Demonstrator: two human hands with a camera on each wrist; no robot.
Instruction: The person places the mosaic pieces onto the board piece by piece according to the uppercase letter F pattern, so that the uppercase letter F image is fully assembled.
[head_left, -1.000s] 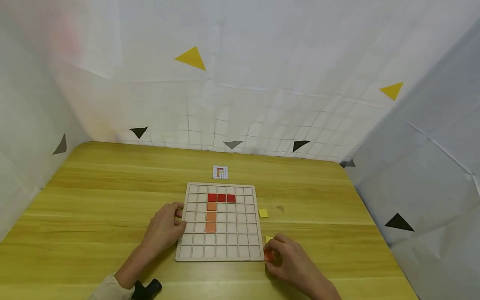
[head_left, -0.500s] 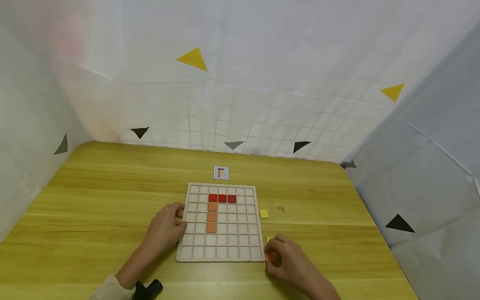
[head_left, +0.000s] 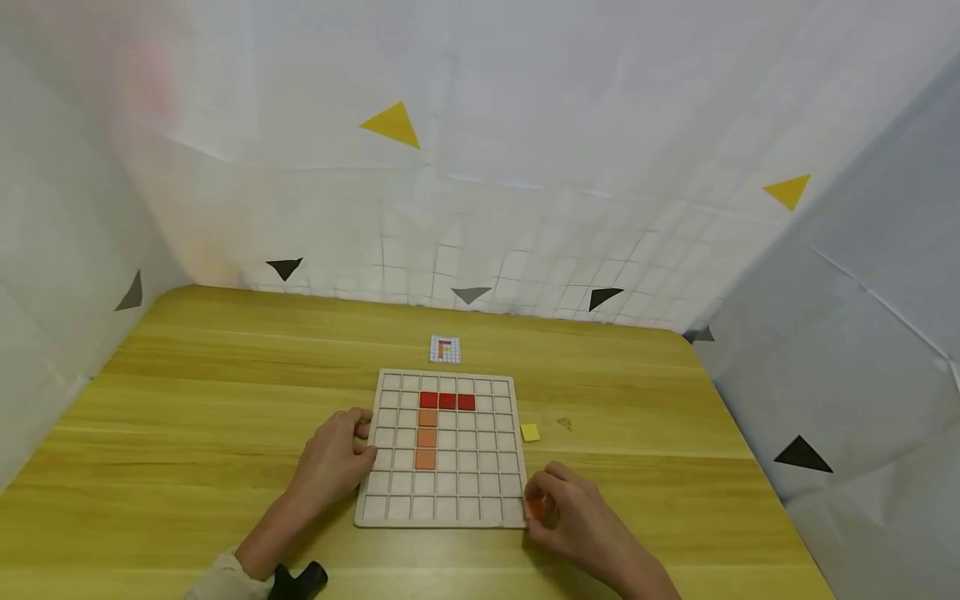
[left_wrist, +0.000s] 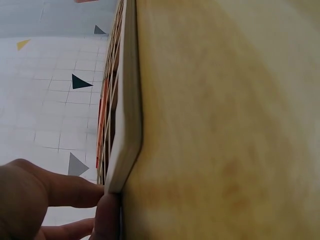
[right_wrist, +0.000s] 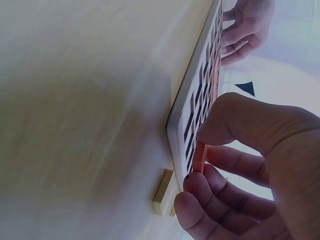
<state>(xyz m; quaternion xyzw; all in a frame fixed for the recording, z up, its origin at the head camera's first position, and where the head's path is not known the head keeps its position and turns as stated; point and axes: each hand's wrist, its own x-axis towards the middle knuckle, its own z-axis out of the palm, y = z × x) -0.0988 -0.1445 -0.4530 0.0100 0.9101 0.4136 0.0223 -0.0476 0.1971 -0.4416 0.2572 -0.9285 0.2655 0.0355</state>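
A pale wooden grid board (head_left: 463, 506) lies on the table, with red tiles (head_left: 447, 402) in a row and orange tiles (head_left: 426, 437) in a column below the leftmost red one. My left hand (head_left: 330, 454) holds the board's left edge; in the left wrist view its fingertips (left_wrist: 102, 195) touch that edge. At the board's near right corner, my right hand (head_left: 577, 512) pinches an orange tile (right_wrist: 199, 156) between thumb and fingers, raised at the board's edge. A yellow tile (head_left: 530, 432) lies right of the board. Another yellow tile (right_wrist: 164, 192) shows near my right fingers.
Behind the board lies a small card (head_left: 446, 349) printed with a coloured grid pattern. The wooden table (head_left: 660, 417) is bounded by white sheet walls (head_left: 525, 125) with triangle markers. A black object (head_left: 300, 581) is at my left wrist.
My right hand has shifted slightly up and left with the orange tile, toward the board's corner. The yellow tile beside its fingers is now hidden in the head view. My left hand stays put.
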